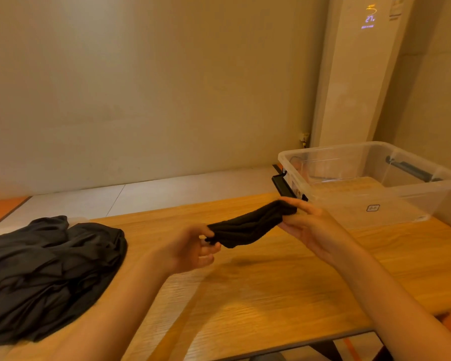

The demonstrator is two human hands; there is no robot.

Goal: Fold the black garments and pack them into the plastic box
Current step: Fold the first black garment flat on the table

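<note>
A small black folded garment (248,225) hangs in the air above the wooden table (284,282), stretched between both hands. My left hand (190,248) pinches its lower left end with thumb and fingers. My right hand (307,222) grips its upper right end, close to the near left corner of the clear plastic box (391,201). The box stands on the table at the right and nothing shows inside it. A pile of crumpled black garments (44,274) lies on the table's left side.
The box has dark latch handles, one at its left end (284,187) and one at its right end (412,169). A tall white air conditioner (357,74) stands behind the box against the wall. The table's front edge runs near the bottom right.
</note>
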